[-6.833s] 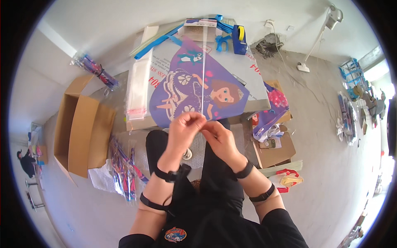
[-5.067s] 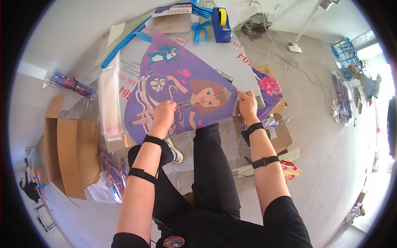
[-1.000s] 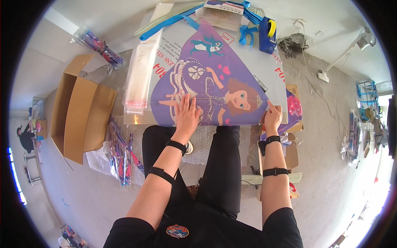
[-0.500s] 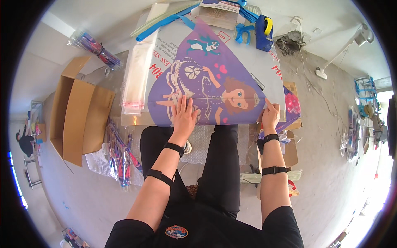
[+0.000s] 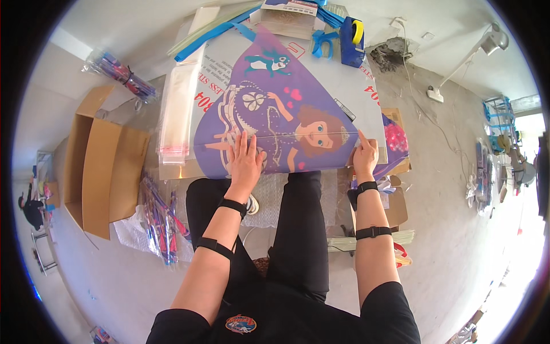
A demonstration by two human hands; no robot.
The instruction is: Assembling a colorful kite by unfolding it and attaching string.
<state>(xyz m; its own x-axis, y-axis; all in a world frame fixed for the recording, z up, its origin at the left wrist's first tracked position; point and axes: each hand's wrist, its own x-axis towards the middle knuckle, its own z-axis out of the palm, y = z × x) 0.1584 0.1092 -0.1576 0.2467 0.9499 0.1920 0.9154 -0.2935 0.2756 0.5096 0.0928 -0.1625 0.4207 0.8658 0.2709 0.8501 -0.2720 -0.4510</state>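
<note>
One sheet (image 5: 278, 117), apparently under both hands (image 5: 245, 162) (image 5: 365, 156)

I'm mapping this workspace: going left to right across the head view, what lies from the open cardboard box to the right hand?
Open cardboard box, clear plastic sleeves, purple printed sheet under the left hand, right hand.

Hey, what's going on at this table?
A person is handling a purple printed sheet with a cartoon figure on it, spread on a low work surface. The left hand rests on it with fingers spread, while the right hand has its index finger at the sheet's right corner, near the end of a thin pale line. Clear plastic sleeves lie to the left; a blue tape dispenser stands at the far right.
</note>
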